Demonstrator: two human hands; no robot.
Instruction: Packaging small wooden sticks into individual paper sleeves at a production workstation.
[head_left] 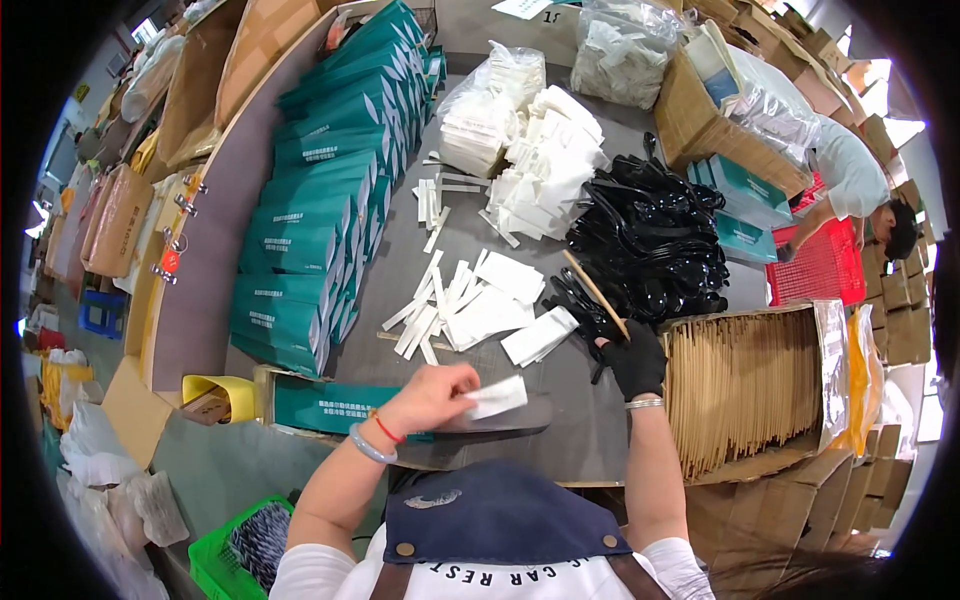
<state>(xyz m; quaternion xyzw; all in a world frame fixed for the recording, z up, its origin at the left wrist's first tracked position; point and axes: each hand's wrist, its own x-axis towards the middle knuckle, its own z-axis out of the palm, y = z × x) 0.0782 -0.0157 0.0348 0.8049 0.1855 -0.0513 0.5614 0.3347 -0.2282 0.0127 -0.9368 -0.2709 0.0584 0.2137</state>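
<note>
My left hand [432,398], bare with a bangle and a red string at the wrist, pinches a flat white paper packet [499,397] above the front of the table. My right hand [633,364], in a black glove, grips a thin tan wooden stick [594,291], which looks like a chopstick and points away from me to the left. Just beyond the glove lies a heap of shiny black plastic spoons [655,240]. Loose white packets [490,312] and narrow white strips [418,318] lie spread beyond my left hand. Whether the glove also holds a spoon is hidden.
Teal printed pouches [300,240] stand in rows at left. An open carton of tan sticks [740,390] sits beside my right forearm. Bagged white packets [475,135] stand farther back. A co-worker [850,170] bends by a red basket [825,262] at right.
</note>
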